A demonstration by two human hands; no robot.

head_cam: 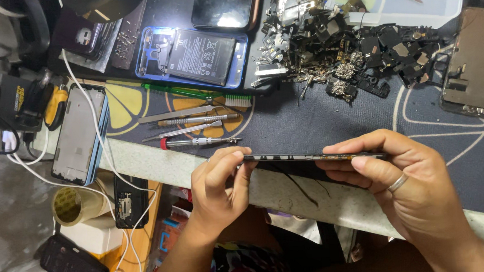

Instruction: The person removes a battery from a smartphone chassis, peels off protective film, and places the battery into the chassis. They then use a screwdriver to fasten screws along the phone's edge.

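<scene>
I hold a thin dark phone panel (288, 158) edge-on, level, over the near edge of the work mat. My left hand (217, 190) pinches its left end between thumb and fingers. At the panel's right end, my right hand (402, 185) grips it; a ring sits on one finger. Thin dark strands hang below the panel's middle.
On the dark mat (319, 120) lie a red-tipped screwdriver (200, 142), tweezers (183, 131), a green brush (200, 94), an opened blue phone with battery (192, 58), a pile of small black parts (349, 51), and a metal plate (475, 65). A phone frame (79, 134), cables and tape roll (72, 205) sit left.
</scene>
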